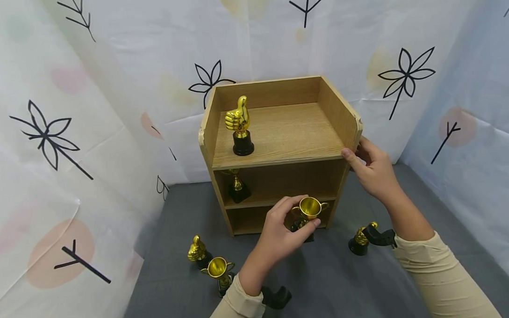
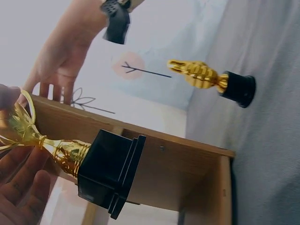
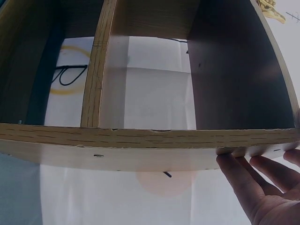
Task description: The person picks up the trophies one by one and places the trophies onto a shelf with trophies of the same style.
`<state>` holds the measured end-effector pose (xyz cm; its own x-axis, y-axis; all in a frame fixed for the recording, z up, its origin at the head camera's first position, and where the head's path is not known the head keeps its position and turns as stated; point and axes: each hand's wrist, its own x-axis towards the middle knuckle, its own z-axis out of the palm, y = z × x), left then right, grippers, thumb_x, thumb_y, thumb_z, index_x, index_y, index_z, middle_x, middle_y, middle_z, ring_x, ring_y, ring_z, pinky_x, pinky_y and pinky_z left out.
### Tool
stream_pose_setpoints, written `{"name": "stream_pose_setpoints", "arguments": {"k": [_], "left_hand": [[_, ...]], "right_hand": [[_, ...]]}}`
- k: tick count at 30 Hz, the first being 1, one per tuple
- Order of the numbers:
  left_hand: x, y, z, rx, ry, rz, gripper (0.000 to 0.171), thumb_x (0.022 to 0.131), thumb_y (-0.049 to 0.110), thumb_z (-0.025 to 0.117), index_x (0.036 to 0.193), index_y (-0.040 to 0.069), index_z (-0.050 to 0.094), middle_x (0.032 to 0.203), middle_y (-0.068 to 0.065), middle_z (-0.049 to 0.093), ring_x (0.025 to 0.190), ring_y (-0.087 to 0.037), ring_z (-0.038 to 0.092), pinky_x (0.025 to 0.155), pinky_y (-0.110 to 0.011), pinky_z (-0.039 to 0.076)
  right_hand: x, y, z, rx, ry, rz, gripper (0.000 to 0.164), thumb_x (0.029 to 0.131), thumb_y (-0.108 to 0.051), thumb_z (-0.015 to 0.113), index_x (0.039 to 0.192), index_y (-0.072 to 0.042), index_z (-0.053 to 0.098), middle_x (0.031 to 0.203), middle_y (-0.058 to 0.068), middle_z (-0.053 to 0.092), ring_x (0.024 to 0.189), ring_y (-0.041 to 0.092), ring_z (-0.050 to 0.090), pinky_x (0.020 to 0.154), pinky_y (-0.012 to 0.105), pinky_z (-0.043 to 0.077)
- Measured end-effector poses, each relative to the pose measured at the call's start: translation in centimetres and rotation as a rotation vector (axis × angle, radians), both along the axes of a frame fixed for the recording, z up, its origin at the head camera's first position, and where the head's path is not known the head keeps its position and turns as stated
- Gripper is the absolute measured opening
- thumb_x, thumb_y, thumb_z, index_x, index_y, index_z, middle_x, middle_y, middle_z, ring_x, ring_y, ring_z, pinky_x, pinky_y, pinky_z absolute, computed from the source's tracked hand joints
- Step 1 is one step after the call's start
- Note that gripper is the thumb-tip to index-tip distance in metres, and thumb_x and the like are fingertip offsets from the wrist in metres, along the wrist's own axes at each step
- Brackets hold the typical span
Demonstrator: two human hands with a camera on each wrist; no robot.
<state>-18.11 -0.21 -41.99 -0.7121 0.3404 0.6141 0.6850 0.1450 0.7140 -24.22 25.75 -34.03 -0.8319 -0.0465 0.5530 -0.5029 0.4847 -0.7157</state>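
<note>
A small gold trophy cup [image 1: 310, 207] with two handles and a black base is held in my left hand [image 1: 282, 229], in front of the lower compartments of a wooden shelf [image 1: 285, 134]. In the left wrist view its black base [image 2: 107, 164] is tilted toward the shelf. My right hand [image 1: 373, 171] grips the shelf's right side panel, thumb at the front edge and fingers [image 3: 243, 180] against the outer face. A gold thumbs-up trophy [image 1: 239, 124] stands at the left of the top level. Another gold trophy [image 1: 238, 190] stands at the left of the middle compartment, partly hidden by the board above.
On the grey surface [image 1: 172, 218], a thumbs-up trophy [image 1: 198, 251] and a trophy cup [image 1: 218, 268] stand left of my left forearm. Another thumbs-up trophy [image 1: 358, 242] is beside my right wrist. Patterned white cloth [image 1: 159, 78] hangs behind and on both sides.
</note>
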Motion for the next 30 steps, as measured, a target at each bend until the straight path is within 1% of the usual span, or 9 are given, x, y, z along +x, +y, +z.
{"name": "stream_pose_setpoints", "arguments": {"k": [5, 9, 11, 17, 20, 26, 30], "left_hand": [[-0.6, 0.0, 1.0, 0.04, 0.0, 0.016, 0.052, 0.092, 0.017, 0.085, 0.14, 0.016, 0.066, 0.123, -0.002, 0.071, 0.11, -0.012, 0.068, 0.083, -0.043, 0.064], [-0.9, 0.0, 1.6, 0.076, -0.028, 0.028, 0.052, 0.091, 0.016, 0.085, 0.14, 0.016, 0.067, 0.122, -0.002, 0.07, 0.107, -0.014, 0.068, 0.081, -0.046, 0.065], [-1.0, 0.0, 1.8, 0.085, -0.04, 0.044, 0.051, 0.092, 0.017, 0.085, 0.139, 0.016, 0.067, 0.121, -0.002, 0.07, 0.103, -0.015, 0.067, 0.081, -0.045, 0.064], [-1.4, -0.3, 2.3, 0.104, -0.045, 0.121, 0.05, 0.09, 0.016, 0.086, 0.137, 0.016, 0.068, 0.116, -0.003, 0.068, 0.104, -0.015, 0.068, 0.084, -0.045, 0.064], [-1.7, -0.4, 2.5, 0.122, -0.04, 0.147, 0.049, 0.089, 0.015, 0.086, 0.135, 0.015, 0.069, 0.115, -0.003, 0.068, 0.104, -0.016, 0.068, 0.084, -0.046, 0.065], [-2.4, -0.6, 2.9, 0.137, -0.041, 0.163, 0.048, 0.09, 0.016, 0.085, 0.135, 0.017, 0.069, 0.113, -0.003, 0.067, 0.1, -0.015, 0.067, 0.08, -0.049, 0.063], [-2.8, -0.8, 2.9, 0.143, -0.052, 0.174, 0.048, 0.091, 0.016, 0.085, 0.136, 0.016, 0.069, 0.112, -0.004, 0.067, 0.097, -0.015, 0.067, 0.079, -0.048, 0.063]], "right_hand": [[0.0, 0.0, 0.0, -0.004, -0.003, -0.003, 0.056, 0.108, -0.017, 0.062, 0.162, -0.012, 0.046, 0.153, 0.024, 0.057, 0.137, 0.049, 0.057, 0.083, 0.002, 0.048], [0.0, 0.0, 0.0, 0.001, 0.003, -0.001, 0.056, 0.108, -0.016, 0.063, 0.161, -0.012, 0.047, 0.152, 0.025, 0.057, 0.137, 0.049, 0.058, 0.084, 0.001, 0.048], [0.0, 0.0, 0.0, 0.004, 0.004, 0.002, 0.056, 0.108, -0.016, 0.063, 0.161, -0.011, 0.046, 0.152, 0.026, 0.057, 0.137, 0.05, 0.058, 0.084, 0.001, 0.048], [0.0, 0.0, 0.0, 0.008, -0.002, 0.008, 0.057, 0.108, -0.016, 0.063, 0.162, -0.01, 0.045, 0.153, 0.026, 0.056, 0.137, 0.05, 0.057, 0.084, 0.001, 0.047], [0.0, 0.1, 0.0, 0.005, -0.007, 0.011, 0.057, 0.108, -0.017, 0.063, 0.162, -0.011, 0.045, 0.154, 0.026, 0.055, 0.138, 0.05, 0.057, 0.084, 0.001, 0.047], [0.0, 0.2, 0.0, 0.003, -0.012, 0.011, 0.058, 0.108, -0.017, 0.062, 0.163, -0.012, 0.044, 0.156, 0.025, 0.054, 0.139, 0.051, 0.055, 0.084, 0.001, 0.047], [0.0, 0.1, 0.1, 0.002, -0.006, 0.014, 0.057, 0.108, -0.016, 0.063, 0.162, -0.012, 0.045, 0.155, 0.025, 0.055, 0.138, 0.049, 0.056, 0.084, 0.002, 0.048]]}}
